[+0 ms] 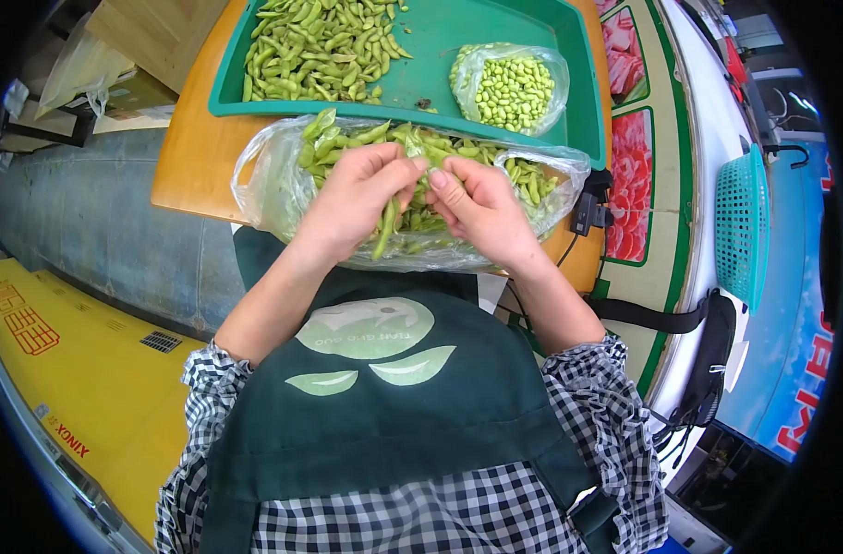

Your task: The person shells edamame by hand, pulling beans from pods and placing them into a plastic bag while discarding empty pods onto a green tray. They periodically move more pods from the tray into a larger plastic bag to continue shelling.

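My left hand [366, 196] and my right hand [481, 201] meet over a clear plastic bag [272, 198] of green edamame pods [347, 138]. Fingertips of both hands pinch a pod [430, 159] between them, which they partly hide. Another pod [382, 231] hangs below the fingers of my left hand, its upper end hidden. Beyond the bag, a green tray [430, 28] holds a heap of pods [320, 51] on its left side. On its right sits a small clear bag of shelled green beans [514, 92].
A wooden table [190, 175] carries the tray and bag. Right of the bag lies a small black device [588, 212] with a cable. A turquoise basket [743, 226] hangs at the right. To the left stands a yellow chest [89, 369] with red lettering.
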`<state>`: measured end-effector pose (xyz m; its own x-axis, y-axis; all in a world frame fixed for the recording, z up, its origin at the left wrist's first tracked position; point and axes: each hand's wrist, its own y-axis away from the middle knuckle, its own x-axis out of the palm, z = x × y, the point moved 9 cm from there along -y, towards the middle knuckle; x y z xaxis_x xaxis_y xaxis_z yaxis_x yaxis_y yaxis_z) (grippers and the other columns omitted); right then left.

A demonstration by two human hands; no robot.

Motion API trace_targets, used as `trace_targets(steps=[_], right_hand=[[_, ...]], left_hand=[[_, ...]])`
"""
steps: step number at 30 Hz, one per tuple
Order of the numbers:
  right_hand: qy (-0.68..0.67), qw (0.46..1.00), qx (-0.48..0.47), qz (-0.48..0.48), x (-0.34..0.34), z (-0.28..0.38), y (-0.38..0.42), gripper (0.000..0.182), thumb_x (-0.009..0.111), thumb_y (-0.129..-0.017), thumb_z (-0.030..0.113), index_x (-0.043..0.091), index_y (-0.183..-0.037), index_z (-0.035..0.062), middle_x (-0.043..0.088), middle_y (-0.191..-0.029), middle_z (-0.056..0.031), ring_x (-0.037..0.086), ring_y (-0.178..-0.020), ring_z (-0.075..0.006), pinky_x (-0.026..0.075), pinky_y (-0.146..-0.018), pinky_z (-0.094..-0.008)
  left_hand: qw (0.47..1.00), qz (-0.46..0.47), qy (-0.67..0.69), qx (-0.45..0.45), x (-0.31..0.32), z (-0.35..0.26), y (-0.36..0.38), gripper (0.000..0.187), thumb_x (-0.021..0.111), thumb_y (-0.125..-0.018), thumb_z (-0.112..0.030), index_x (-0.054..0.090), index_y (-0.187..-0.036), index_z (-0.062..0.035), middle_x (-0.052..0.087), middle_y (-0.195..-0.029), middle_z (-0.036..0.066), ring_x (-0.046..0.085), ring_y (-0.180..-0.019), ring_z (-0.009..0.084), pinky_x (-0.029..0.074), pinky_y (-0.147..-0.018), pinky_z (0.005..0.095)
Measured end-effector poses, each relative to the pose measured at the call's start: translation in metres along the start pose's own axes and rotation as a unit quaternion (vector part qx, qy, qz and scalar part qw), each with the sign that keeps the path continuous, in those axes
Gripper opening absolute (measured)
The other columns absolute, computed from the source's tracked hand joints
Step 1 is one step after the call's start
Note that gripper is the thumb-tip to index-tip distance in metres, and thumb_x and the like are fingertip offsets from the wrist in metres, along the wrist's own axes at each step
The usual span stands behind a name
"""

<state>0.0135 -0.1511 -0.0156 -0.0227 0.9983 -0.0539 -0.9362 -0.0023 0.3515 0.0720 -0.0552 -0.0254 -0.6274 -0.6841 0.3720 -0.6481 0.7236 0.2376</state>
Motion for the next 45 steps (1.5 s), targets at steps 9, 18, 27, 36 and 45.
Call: trace_targets(steps=[9, 18, 27, 36, 45], right_hand=[[-0.058, 0.998, -0.017, -0.03, 0.003, 0.009, 0.006, 0.032, 0.049, -0.098, 0.03, 0.056, -0.078, 0.0049, 0.047, -0.058, 0.0028, 0.037, -0.05, -0.0047, 0.03, -0.045, -0.0214], [-0.419, 0.903, 0.009, 0.088, 0.022, -0.014, 0.001, 0.031, 0.053, -0.096, 0.028, 0.055, -0.078, 0.0033, 0.046, -0.057, 0.0026, 0.036, -0.046, -0.0078, 0.029, -0.043, -0.0233], [0.088, 0.974, -0.187, -0.095, -0.012, 0.018, 0.007, 0.034, 0.056, -0.093, 0.028, 0.06, -0.073, 0.0013, 0.053, -0.058, 0.0016, 0.046, -0.05, -0.0081, 0.035, -0.045, -0.0259], [-0.259, 0.958, 0.109, 0.061, -0.013, -0.032, 0.011, 0.024, 0.052, -0.094, 0.021, 0.059, -0.086, -0.0005, 0.049, -0.06, -0.0023, 0.033, -0.044, -0.0047, 0.022, -0.037, -0.02], [-0.055, 0.998, -0.02, -0.04, -0.007, 0.005, 0.029, 0.023, 0.061, -0.088, 0.022, 0.061, -0.077, 0.002, 0.055, -0.063, -0.0001, 0.043, -0.053, -0.0066, 0.034, -0.045, -0.0235]], left_hand=[[0.995, -0.002, -0.044, 0.088, 0.009, -0.006, 0.002, 0.02, 0.054, -0.094, -0.02, 0.058, -0.085, -0.0026, 0.055, -0.067, 0.001, 0.049, -0.057, 0.0061, 0.039, -0.049, 0.0204], [0.99, 0.021, 0.141, 0.005, 0.019, 0.0, 0.009, 0.016, 0.057, -0.092, -0.018, 0.058, -0.088, -0.0019, 0.055, -0.067, 0.001, 0.047, -0.052, 0.0053, 0.036, -0.046, 0.019], [0.996, 0.013, 0.014, 0.082, 0.021, -0.001, 0.001, 0.015, 0.057, -0.092, -0.017, 0.058, -0.091, -0.0018, 0.057, -0.07, 0.001, 0.049, -0.055, 0.0049, 0.037, -0.048, 0.0175], [0.982, -0.018, 0.143, -0.118, 0.019, 0.022, 0.008, 0.025, 0.058, -0.092, -0.027, 0.053, -0.077, -0.0074, 0.053, -0.063, 0.0, 0.047, -0.046, 0.0067, 0.033, -0.038, 0.019], [0.96, -0.062, 0.264, -0.065, 0.017, 0.016, 0.002, 0.03, 0.057, -0.093, -0.034, 0.052, -0.077, -0.0091, 0.054, -0.063, 0.0, 0.049, -0.046, 0.0076, 0.035, -0.039, 0.02]])
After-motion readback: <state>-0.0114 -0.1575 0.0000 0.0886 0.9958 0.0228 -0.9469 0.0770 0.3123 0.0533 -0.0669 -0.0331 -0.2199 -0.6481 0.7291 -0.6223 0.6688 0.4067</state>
